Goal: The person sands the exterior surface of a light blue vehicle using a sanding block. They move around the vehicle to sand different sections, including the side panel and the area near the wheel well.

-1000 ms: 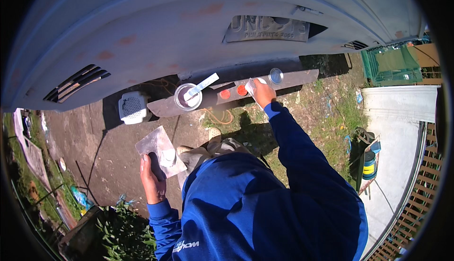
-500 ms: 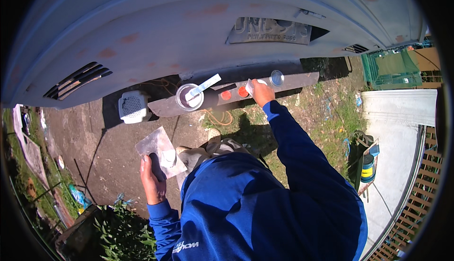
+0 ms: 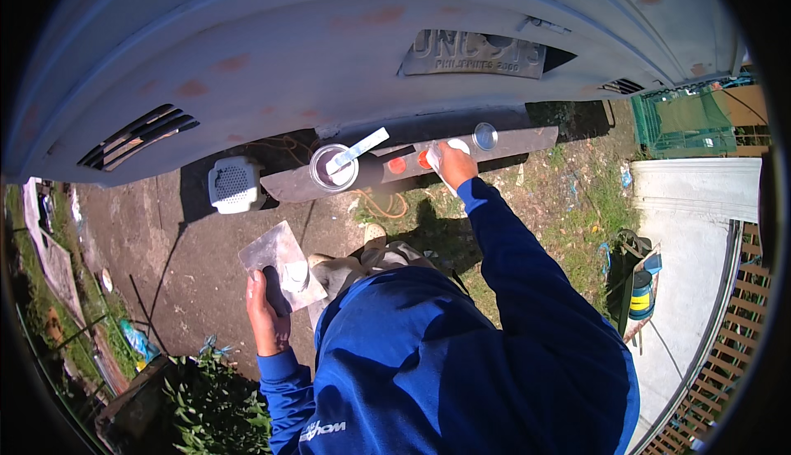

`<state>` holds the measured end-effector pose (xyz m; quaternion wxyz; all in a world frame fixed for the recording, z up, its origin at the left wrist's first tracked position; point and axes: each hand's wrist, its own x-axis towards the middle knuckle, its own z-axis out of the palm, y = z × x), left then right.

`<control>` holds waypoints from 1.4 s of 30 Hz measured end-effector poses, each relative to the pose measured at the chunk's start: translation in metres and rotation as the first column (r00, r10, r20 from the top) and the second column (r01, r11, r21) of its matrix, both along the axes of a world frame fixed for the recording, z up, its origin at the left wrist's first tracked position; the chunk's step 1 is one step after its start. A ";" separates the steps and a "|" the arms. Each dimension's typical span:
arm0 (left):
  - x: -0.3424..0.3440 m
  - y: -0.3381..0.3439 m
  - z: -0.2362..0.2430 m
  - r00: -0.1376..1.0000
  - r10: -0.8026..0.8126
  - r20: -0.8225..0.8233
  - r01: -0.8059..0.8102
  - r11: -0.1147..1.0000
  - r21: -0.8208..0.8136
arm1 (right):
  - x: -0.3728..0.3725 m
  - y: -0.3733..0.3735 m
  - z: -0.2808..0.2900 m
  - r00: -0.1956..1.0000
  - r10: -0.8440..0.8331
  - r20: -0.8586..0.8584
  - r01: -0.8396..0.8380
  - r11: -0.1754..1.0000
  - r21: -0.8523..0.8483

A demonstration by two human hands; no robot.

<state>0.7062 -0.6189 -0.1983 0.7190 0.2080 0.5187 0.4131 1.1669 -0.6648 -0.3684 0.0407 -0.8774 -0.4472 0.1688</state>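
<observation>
Gripping a flat metal board at lower left, the left hand stays low. At upper centre, the right hand closes on a white scraper, the open can lying to its left along the ledge.

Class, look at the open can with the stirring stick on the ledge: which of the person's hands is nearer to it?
Right. The right hand rests on the ledge beside the can; the left hand holds a metal plate lower down.

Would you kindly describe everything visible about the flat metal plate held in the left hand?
The flat metal plate is a roughly square sheet, dull grey and scuffed, catching sunlight. A small dab of pale paste sits near its lower right edge. The left hand grips its dark handle from underneath, holding it about level over the ground, beside the blue sleeve.
</observation>
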 end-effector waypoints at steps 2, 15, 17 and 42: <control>0.000 0.000 0.000 1.000 0.001 -0.009 -0.001 1.000 0.003 | -0.002 0.001 0.003 1.000 -0.013 -0.012 0.013 1.000 -0.001; 0.010 0.005 -0.002 0.999 -0.024 0.027 0.025 0.999 -0.020 | 0.030 -0.026 -0.050 0.898 -0.217 -0.382 0.274 0.957 0.101; 0.015 0.006 0.000 0.999 -0.045 0.026 0.046 0.999 -0.022 | 0.033 -0.034 -0.047 0.688 -0.324 -0.650 0.458 0.888 0.043; 0.215 0.044 0.022 0.760 -0.501 0.415 0.491 0.860 0.139 | -0.035 -0.070 0.336 0.924 0.371 -0.094 -0.339 0.906 0.252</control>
